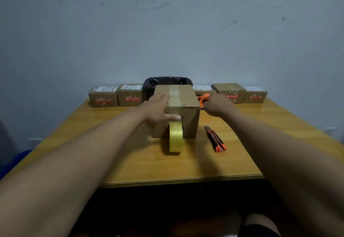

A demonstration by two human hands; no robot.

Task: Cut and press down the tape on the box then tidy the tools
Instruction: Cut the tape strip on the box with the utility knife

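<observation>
A brown cardboard box stands mid-table with a strip of clear tape running over its top and down its front face. The yellowish tape roll stands on edge against the box front, still joined to that strip. My left hand lies flat on the box's left top edge, thumb pressing the tape on the front face. My right hand is to the right of the box, closed around orange-handled scissors, mostly hidden. An orange-and-black utility knife lies on the table right of the roll.
Several small cardboard parcels line the table's far edge against the wall. A bin with a black bag sits behind the box. The wooden table ends at its front edge near my arms.
</observation>
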